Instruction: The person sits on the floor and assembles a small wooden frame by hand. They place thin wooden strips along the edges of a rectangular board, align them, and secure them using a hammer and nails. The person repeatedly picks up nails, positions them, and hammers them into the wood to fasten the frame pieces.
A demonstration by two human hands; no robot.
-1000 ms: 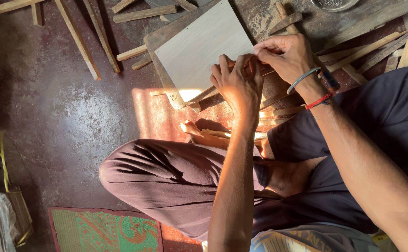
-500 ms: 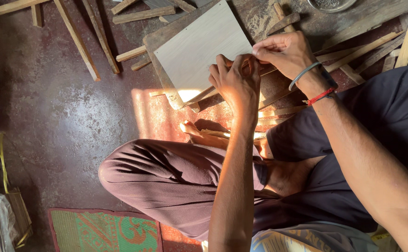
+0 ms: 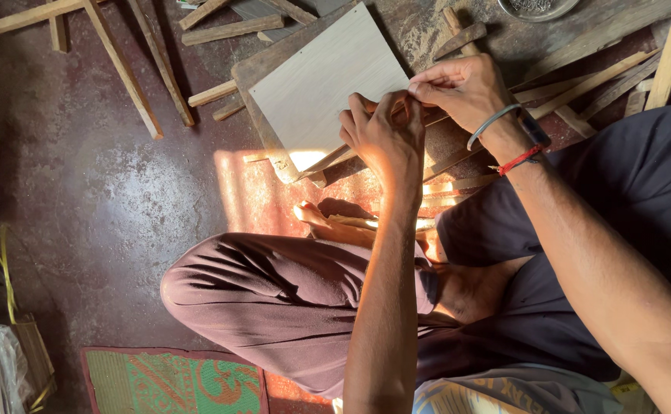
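- the left hand [image 3: 385, 134] is closed, pinching the edge of the flat pale square wooden board [image 3: 328, 84].
- the right hand [image 3: 466, 88] pinches the same edge, fingertips touching the left hand.

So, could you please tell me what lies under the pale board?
Under the pale board a darker wooden plank shows along its edge, with thin strips below. Both hands cover its right corner.

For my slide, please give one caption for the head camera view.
Seated on the floor, a person's left hand and right hand meet at the edge of a pale board among wooden strips.
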